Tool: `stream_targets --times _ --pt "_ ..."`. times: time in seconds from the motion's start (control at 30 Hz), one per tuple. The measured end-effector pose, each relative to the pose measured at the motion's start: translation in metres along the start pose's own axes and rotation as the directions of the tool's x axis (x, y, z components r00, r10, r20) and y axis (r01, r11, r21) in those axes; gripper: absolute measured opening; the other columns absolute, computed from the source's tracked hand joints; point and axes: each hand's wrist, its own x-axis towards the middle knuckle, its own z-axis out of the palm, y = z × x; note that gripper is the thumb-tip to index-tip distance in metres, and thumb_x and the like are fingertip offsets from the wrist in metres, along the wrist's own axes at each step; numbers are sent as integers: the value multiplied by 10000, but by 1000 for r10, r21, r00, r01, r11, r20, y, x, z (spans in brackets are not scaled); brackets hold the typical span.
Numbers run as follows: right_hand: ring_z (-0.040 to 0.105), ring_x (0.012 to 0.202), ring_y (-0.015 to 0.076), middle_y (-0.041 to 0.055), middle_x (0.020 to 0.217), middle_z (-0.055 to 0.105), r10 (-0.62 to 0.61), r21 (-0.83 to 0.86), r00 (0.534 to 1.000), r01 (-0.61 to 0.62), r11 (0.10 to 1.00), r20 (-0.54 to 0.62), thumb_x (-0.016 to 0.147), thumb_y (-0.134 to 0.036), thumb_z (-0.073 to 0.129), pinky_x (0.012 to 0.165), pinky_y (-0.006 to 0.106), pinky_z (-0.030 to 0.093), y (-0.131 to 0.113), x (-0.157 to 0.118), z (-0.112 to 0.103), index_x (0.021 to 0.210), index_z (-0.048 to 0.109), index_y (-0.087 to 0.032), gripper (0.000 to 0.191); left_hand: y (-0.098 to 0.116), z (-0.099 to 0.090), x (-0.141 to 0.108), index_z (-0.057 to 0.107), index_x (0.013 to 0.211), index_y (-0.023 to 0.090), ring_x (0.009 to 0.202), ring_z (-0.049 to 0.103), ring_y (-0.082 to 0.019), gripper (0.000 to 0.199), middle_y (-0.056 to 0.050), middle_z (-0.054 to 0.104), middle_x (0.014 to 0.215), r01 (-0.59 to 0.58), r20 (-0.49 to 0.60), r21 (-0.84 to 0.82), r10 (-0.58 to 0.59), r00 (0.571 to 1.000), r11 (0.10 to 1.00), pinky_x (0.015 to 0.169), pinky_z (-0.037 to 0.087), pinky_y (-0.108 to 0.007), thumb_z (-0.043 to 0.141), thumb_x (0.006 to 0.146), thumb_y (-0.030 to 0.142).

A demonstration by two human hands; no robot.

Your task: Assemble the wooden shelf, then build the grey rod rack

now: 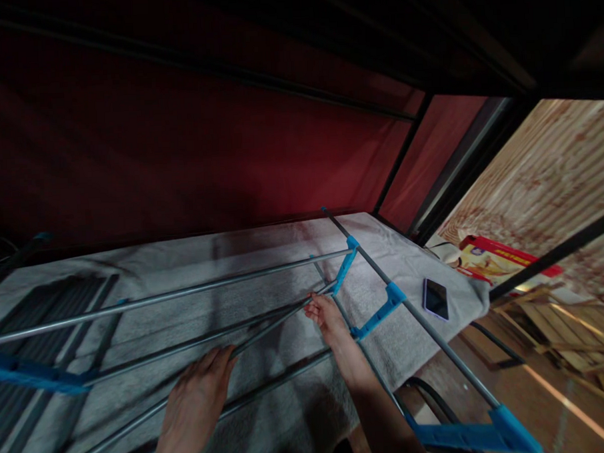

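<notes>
My left hand (197, 401) is closed around a thin grey metal rod (269, 328) that slants up to the right. Farther along, my right hand (327, 315) pinches this rod close to its far end. That end lies by a blue plastic connector (344, 270) on the rack-like frame, but whether it sits inside I cannot tell. Other rods (184, 288) run across the frame between its two sides. On the right side, a long upright tube (437, 337) carries another blue connector (380, 311); a third blue connector (38, 375) shows at the left.
A grey cloth (287, 240) covers the surface under the frame. Several dark rods (40, 318) lie at the left. A phone (436, 299) rests near the cloth's right edge. Beyond stand a red and yellow box (498, 261) and wooden slats (572, 341). Dark posts border the space.
</notes>
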Motion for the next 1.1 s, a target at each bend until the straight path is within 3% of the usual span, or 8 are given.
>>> stream_targets --times 0.13,0.57,0.7,0.8,0.87,0.97,1.03,1.1 --pt "627 604 144 -20 624 638 58 23 998 -58 998 -33 690 -381 781 575 253 500 -2 -1 1 784 668 -201 232 2 -5 1 688 1126 190 905 697 -231 373 -86 726 1092 -16 -16 2 16 1000 1000 829 536 -358 381 951 308" --pt "630 614 139 -7 657 661 62 11 997 -61 998 -44 692 -416 765 562 247 493 -6 -7 0 790 641 -200 268 6 -11 5 663 1170 194 902 683 -221 378 -82 715 1113 -4 18 53 3 1000 999 840 514 -353 364 966 303" --pt "637 640 164 5 691 674 -1 -73 997 -5 997 -81 721 -411 699 591 285 496 -7 -11 -9 822 616 -210 239 11 -16 11 664 1167 192 896 677 -236 380 -89 721 1076 13 46 98 -17 999 995 841 496 -369 351 963 264" --pt "634 681 187 3 699 659 -131 -278 984 93 956 -121 742 -403 642 639 323 502 -7 -15 -21 852 610 -219 217 15 -19 16 655 1183 179 948 668 -246 389 -103 718 1066 27 72 101 -34 997 995 883 477 -385 341 954 202" --pt "627 734 195 15 771 669 -314 -505 943 219 835 -110 782 -417 591 699 349 509 -7 -21 -28 892 613 -224 223 18 -20 18 646 1189 168 974 661 -247 406 -111 708 1093 34 102 90 -43 994 995 906 467 -397 332 935 132" --pt "606 1009 232 88 1047 673 -590 -788 789 470 397 173 889 -400 500 912 421 468 -8 -29 -34 1049 628 -201 286 21 -19 20 655 1141 179 1009 648 -245 413 -103 700 1100 69 139 70 -78 987 995 924 455 -402 340 903 58" --pt "571 1110 242 106 1149 653 -594 -802 696 581 137 403 939 -362 453 973 445 435 -8 -31 -31 1150 611 -200 310 21 -16 22 652 1116 188 983 647 -238 384 -89 701 1060 90 135 55 -97 986 994 908 458 -395 356 906 64" --pt "551 1160 241 105 1208 641 -542 -743 610 668 -40 578 966 -325 433 997 445 420 -6 -30 -24 1231 583 -207 327 20 -15 22 645 1108 202 972 641 -231 368 -75 697 1039 96 112 41 -100 989 995 892 459 -388 368 907 68"
